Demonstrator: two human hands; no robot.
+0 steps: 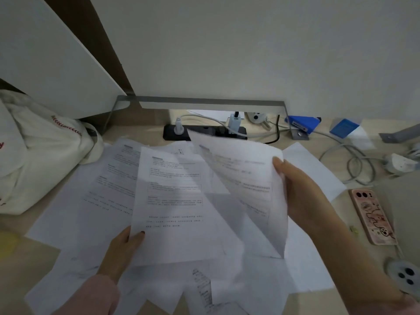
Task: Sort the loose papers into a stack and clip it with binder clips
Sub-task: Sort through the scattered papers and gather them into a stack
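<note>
Early stage. Our left hand [123, 251] pinches one printed sheet [175, 201]; our right hand [302, 192] grips another sheet [245, 178]. Remaining loose papers [91, 201] lie scattered across the counter [368, 242]. No stack, no binder clips visible.

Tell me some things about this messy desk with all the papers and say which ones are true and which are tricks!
1. Each hand holds a sheet of paper. True: the left hand pinches one printed sheet and the right hand lifts another sheet.
2. The papers are already clipped in a neat stack. False: loose papers lie spread over the desk, and no binder clip is on them.
3. A phone in a pink case lies to the right of the papers. True.
4. The cloth bag sits on the right side. False: it is on the left.
5. Nothing is plugged into the power strip. False: plugs sit in it.
</note>
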